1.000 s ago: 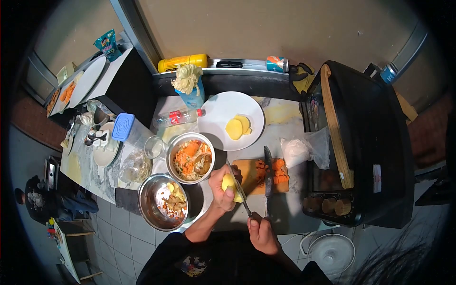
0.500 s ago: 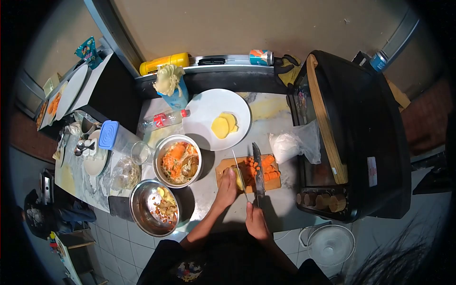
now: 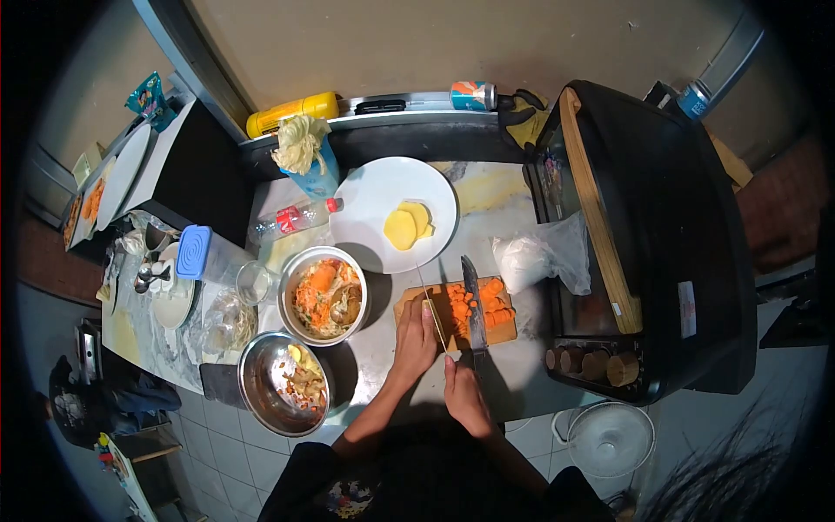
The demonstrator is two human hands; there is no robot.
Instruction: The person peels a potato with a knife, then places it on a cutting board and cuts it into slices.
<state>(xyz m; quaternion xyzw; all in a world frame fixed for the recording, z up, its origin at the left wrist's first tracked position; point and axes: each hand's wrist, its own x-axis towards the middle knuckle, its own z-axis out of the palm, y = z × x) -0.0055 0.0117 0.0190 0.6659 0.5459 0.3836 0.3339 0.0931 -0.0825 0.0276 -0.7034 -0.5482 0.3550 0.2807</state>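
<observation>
My left hand [image 3: 417,341] is closed on a peeled potato at the left side of the wooden cutting board [image 3: 504,334]; the fingers cover most of it. In my right hand [image 3: 466,397] is the handle of a kitchen knife [image 3: 434,318], its thin blade slanting up along the left fingers, against the potato's right side. A second, broader knife [image 3: 476,311] lies across the board among chopped carrots [image 3: 493,304]. Beyond the board, a large white plate [image 3: 361,196] holds a few yellow potato slices [image 3: 403,228].
Left of the board stand a pot [image 3: 286,306] of shredded vegetables and a steel bowl [image 3: 251,396] with peelings. A plastic bag of white powder [image 3: 526,261] sits before the black oven [image 3: 670,244] on the right. A plastic bottle [image 3: 294,219] lies behind the pot.
The knife has shifted slightly left, its blade now nearer the left fingers. My right hand has moved a little left with it. The view has shifted slightly.
</observation>
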